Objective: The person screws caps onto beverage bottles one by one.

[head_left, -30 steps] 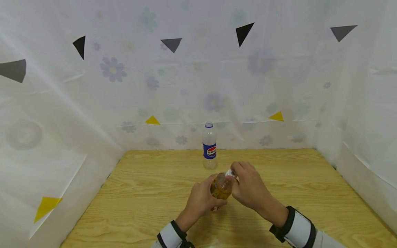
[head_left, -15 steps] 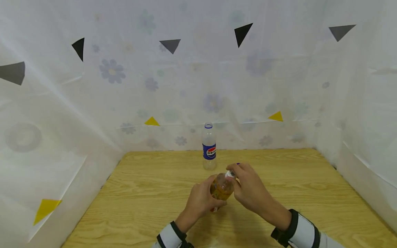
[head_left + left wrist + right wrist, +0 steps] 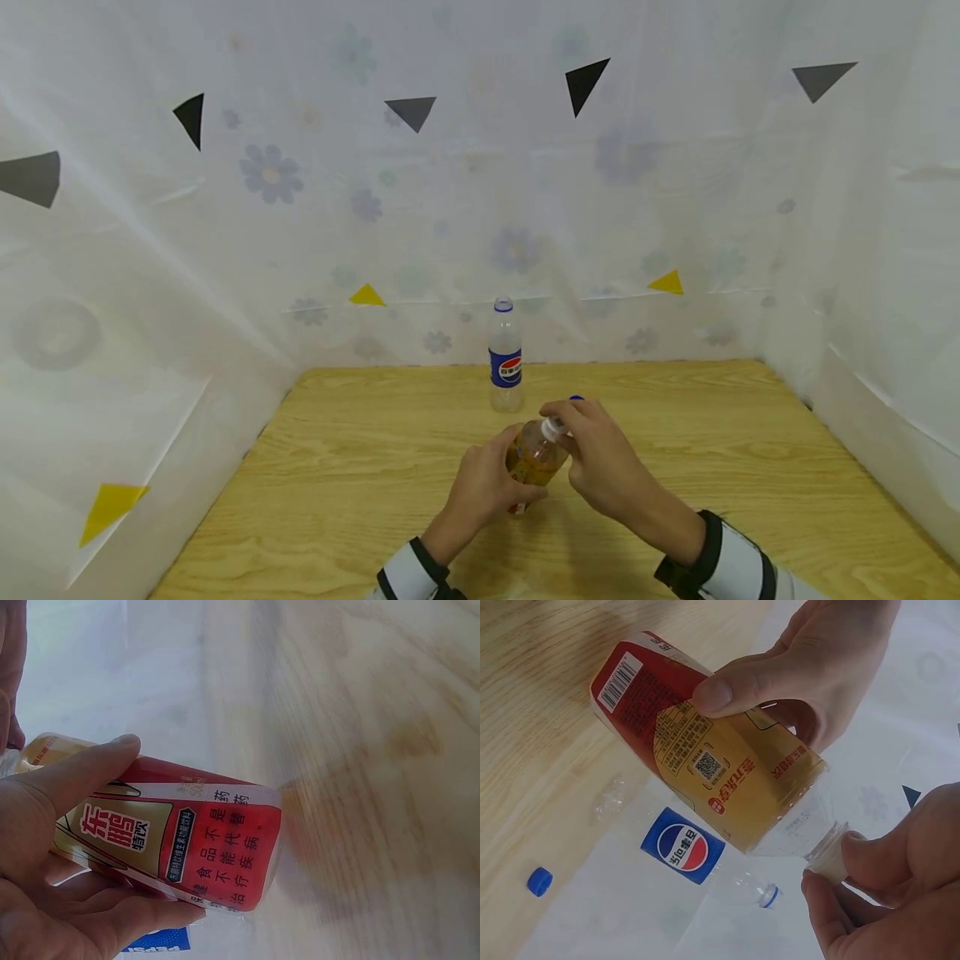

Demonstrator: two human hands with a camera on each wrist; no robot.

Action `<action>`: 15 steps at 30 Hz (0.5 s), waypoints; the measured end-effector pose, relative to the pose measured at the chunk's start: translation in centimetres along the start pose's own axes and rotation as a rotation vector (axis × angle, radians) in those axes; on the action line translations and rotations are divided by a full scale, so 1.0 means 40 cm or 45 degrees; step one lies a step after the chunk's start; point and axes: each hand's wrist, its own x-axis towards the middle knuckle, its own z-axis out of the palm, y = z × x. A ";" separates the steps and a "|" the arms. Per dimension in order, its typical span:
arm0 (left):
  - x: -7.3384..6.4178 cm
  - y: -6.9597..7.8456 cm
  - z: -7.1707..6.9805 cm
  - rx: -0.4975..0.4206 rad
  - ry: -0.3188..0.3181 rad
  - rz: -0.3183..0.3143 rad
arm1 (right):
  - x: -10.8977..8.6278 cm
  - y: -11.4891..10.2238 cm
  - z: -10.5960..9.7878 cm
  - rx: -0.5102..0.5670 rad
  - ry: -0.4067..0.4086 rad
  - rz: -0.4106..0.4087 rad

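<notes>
My left hand [image 3: 483,479] grips the body of a drink bottle [image 3: 180,840] with a red and gold label, tilted to the right above the table. At its neck, the thumb and fingers of my right hand [image 3: 611,471] pinch the white cap [image 3: 829,859]. The right wrist view shows the cap at the mouth of the neck, partly covered by fingertips. Behind the hands stands a clear Pepsi bottle [image 3: 506,368], upright and uncapped, with a blue label. A loose blue cap [image 3: 540,881] lies on the table, mostly hidden behind my right hand in the head view.
The wooden table [image 3: 360,467] extends to both sides of the hands. White sheeting [image 3: 450,208] with faint flowers encloses its back and sides. Black, grey and yellow triangles are fixed to the sheeting.
My right hand's fingers have shifted and turned around the white cap, and the hand sits slightly lower. The blue cap has come into view behind it. The left hand keeps its hold.
</notes>
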 end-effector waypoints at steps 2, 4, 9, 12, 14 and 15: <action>0.000 0.000 0.000 -0.001 -0.001 0.002 | -0.002 0.002 0.002 0.003 0.018 -0.004; 0.001 0.000 0.001 0.000 0.001 0.005 | -0.002 0.003 0.002 0.001 0.036 -0.016; 0.002 -0.004 0.000 -0.002 -0.004 0.000 | -0.002 0.004 0.003 -0.008 0.058 -0.039; 0.004 -0.006 0.000 0.002 -0.005 -0.003 | -0.001 0.004 0.004 -0.010 0.065 -0.039; 0.005 -0.007 0.001 0.005 -0.004 -0.004 | 0.000 0.004 0.005 -0.016 0.071 -0.037; 0.006 -0.008 0.002 0.006 -0.002 -0.005 | 0.001 0.004 0.005 -0.020 0.073 -0.036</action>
